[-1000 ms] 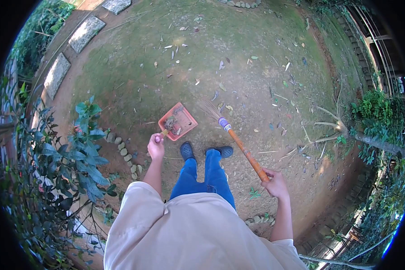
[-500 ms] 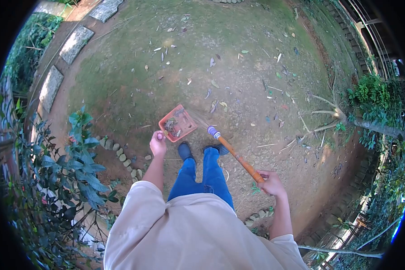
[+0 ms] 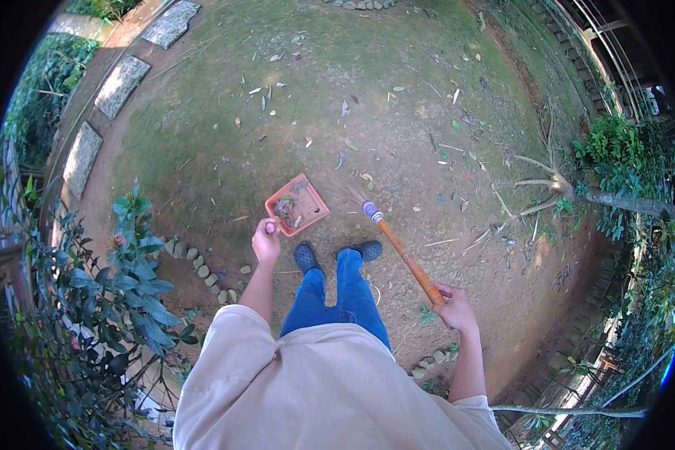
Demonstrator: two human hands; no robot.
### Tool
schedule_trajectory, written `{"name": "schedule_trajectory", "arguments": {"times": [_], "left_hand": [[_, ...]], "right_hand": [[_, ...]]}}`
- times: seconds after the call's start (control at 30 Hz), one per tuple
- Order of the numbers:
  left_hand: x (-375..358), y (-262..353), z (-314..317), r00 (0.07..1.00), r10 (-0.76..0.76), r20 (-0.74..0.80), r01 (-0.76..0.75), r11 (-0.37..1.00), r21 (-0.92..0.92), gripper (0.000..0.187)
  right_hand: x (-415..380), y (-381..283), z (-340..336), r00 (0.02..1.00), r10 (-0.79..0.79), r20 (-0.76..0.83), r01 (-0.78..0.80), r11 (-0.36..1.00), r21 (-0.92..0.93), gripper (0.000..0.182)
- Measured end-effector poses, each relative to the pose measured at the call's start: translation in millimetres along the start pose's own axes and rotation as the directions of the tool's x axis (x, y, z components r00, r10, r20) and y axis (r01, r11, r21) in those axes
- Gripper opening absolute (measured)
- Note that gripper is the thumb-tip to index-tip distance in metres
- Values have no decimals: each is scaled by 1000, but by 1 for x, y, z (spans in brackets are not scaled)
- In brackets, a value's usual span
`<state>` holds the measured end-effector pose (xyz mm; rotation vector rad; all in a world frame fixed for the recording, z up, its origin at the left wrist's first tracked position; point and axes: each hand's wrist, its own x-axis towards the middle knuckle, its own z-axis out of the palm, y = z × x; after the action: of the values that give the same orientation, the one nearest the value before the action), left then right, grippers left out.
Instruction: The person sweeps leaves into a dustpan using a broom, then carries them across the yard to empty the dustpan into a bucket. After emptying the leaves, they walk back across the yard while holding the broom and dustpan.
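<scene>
Bare dirt yard w/ scattered leaves (image 3: 345,109); left hand (image 3: 265,241) grips dustpan (image 3: 297,205), right hand (image 3: 452,306) clamps broom (image 3: 402,250).

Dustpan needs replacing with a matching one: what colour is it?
Orange-red dustpan, seen clearly in the head view.

I find no readable text, label, brand, number or sign anywhere in this view. The orange dustpan (image 3: 297,205) shows no lettering, the broom (image 3: 400,250) carries only a plain purple band on its orange handle, and the paving slabs (image 3: 120,84) are unmarked.
</scene>
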<state>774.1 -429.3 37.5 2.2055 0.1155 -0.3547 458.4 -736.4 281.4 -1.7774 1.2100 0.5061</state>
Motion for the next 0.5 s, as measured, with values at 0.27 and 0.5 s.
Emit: {"name": "schedule_trajectory", "arguments": {"times": [0.27, 0.5], "left_hand": [[6, 21, 39, 997, 21, 68, -25, 998, 57, 26], [10, 38, 65, 995, 36, 93, -42, 998, 57, 26]], "right_hand": [[28, 15, -2, 982, -91, -163, 76, 992, -96, 62], [48, 20, -19, 970, -120, -213, 80, 979, -186, 59]]}}
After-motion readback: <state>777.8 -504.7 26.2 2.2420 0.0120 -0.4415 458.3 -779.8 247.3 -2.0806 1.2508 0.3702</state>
